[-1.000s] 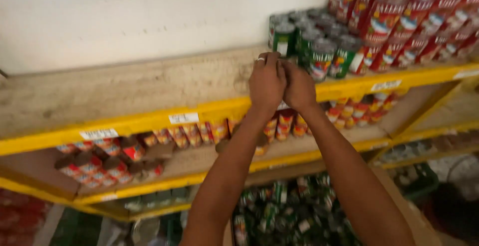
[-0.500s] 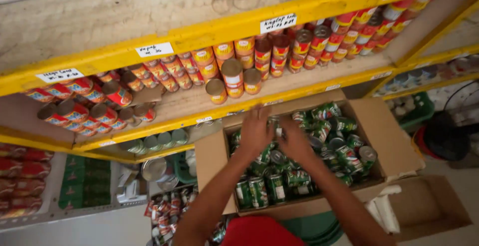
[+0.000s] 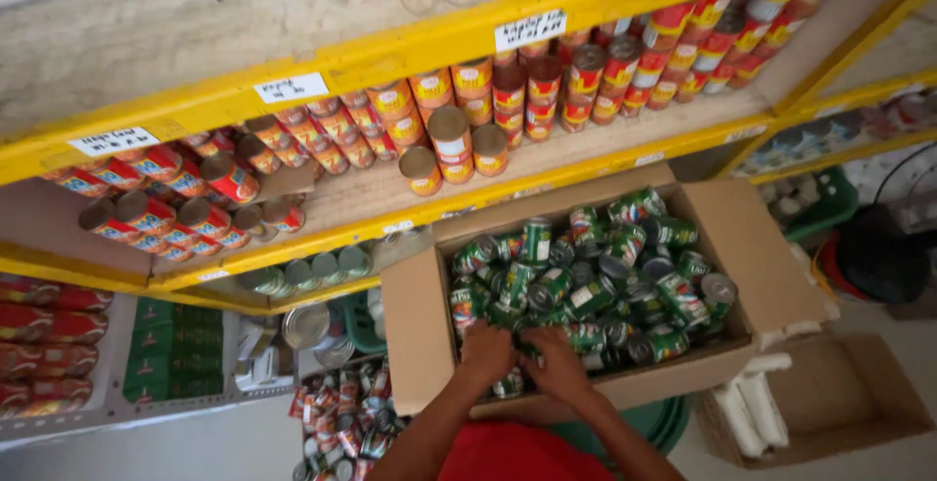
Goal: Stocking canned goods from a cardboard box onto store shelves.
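— While we look down from the head camera, where do the green-labelled cans point(image 3: 586, 281) lie from our hands?

— They lie jumbled in the cardboard box point(image 3: 771, 266), mostly beyond our fingers, with no shared long axis. Our left hand point(image 3: 485, 352) and right hand point(image 3: 558, 364) sit side by side at the near edge, equally close.

— And the fingers?

— They curl down among the cans; we cannot tell what they pinch, since the fingertips are hidden.

Yellow-edged wooden shelf point(image 3: 371, 193) with red and orange cans point(image 3: 459, 140).
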